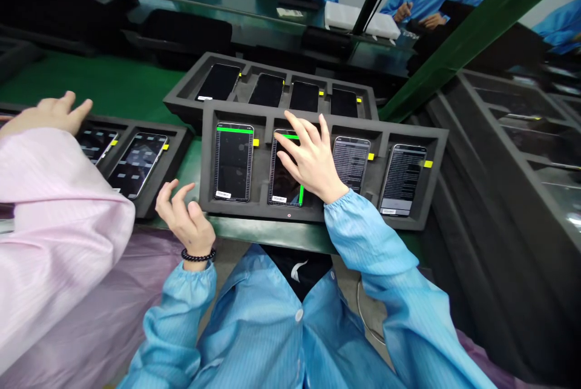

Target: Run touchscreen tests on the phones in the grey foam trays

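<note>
My right hand is spread over the second smartphone in a dark foam tray, a fingertip at the green bar along its screen top. Green also runs down that phone's right side. To its left lies another smartphone with a green bar across the top. Lines of text fill the screens of the third phone and the fourth phone. Each sits in its own compartment beside a yellow tab. My left hand, with a black bead bracelet, hovers off the tray's left edge, fingers loosely apart and holding nothing.
Behind stands a second foam tray of dark-screened phones. At left, a co-worker's pink sleeve and hand reach over another phone tray. Stacked trays and a green post are at right. Blue-sleeved people work across the bench.
</note>
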`<state>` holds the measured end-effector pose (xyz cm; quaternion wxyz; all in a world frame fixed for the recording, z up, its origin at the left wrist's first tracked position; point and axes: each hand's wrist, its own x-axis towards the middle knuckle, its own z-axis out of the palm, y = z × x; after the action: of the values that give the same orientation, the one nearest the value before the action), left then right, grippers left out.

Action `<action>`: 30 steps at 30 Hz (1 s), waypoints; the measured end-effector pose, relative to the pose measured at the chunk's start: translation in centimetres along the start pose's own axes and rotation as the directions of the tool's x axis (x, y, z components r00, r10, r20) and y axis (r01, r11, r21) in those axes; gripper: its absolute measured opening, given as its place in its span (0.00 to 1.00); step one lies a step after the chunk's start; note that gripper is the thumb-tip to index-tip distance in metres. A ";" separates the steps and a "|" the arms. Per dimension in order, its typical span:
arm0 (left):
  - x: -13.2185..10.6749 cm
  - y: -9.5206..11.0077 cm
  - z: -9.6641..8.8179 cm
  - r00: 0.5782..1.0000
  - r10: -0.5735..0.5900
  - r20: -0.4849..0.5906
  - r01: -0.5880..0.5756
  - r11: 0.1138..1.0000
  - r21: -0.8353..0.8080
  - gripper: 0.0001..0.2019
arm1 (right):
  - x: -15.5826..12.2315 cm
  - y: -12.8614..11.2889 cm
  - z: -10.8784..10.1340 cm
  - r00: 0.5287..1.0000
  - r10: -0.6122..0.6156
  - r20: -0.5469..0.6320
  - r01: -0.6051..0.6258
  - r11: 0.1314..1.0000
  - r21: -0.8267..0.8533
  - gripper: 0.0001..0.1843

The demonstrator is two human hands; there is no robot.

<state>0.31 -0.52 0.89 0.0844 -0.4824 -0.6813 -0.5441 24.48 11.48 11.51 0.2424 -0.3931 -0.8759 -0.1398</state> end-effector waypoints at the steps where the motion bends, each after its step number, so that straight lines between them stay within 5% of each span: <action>1: 0.0 0.1 0.0 1.000 -0.003 0.003 0.003 1.000 0.004 0.25 | -0.1 -0.1 0.0 1.000 -0.017 0.006 0.017 1.000 -0.001 0.18; 13: -0.1 0.0 0.0 1.000 -0.002 0.003 0.002 1.000 -0.007 0.24 | -7.0 -3.8 -1.5 0.948 -0.282 0.148 0.244 0.941 0.234 0.16; 19: 0.0 0.2 -0.2 1.000 -0.006 0.014 0.006 1.000 -0.004 0.24 | -6.3 -2.5 -2.3 0.966 -0.229 0.119 0.182 0.932 0.315 0.16; 25: 0.2 0.5 -0.3 1.000 -0.020 0.012 0.019 1.000 0.024 0.26 | -5.6 -3.0 -1.6 0.909 -0.378 0.175 0.314 0.897 0.310 0.15; 30: 0.1 0.6 -0.3 1.000 -0.024 0.014 0.024 0.999 0.026 0.26 | -6.6 -2.0 -2.0 0.902 -0.389 0.186 0.331 0.902 0.279 0.14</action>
<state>0.58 -0.74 1.51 0.0793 -0.4768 -0.6948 -0.5325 27.38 5.20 9.50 0.1518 -0.2049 -0.9665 -0.0274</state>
